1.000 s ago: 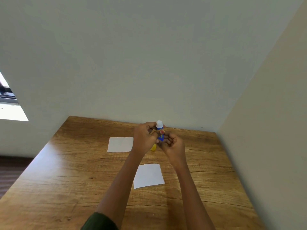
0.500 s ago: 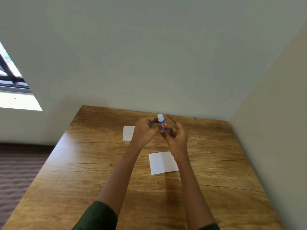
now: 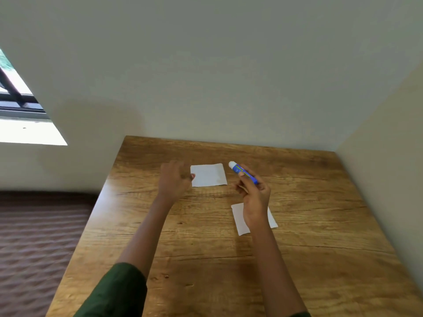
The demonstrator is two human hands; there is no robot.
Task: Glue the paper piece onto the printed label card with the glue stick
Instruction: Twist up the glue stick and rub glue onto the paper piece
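My right hand [image 3: 255, 200] grips a blue glue stick [image 3: 245, 173] above the table, its white tip pointing up and to the left. A white paper sheet with faint marks [image 3: 209, 175] lies flat at the far middle of the wooden table [image 3: 320, 225]. A second white sheet [image 3: 238, 219] lies nearer, partly hidden under my right hand and wrist. My left hand [image 3: 175, 179] hovers just left of the far sheet with its fingers curled and blurred. Whatever it may hold is hidden.
The table stands in a corner, with a wall along its far edge and another along its right side. Left of the table lies a brown patterned surface [image 3: 34, 236]. A window [image 3: 16, 104] sits in the left wall.
My hands have come apart: the left moved left off the glue stick, and the right now holds it alone, tilted. The view has swung, so the papers sit further right.
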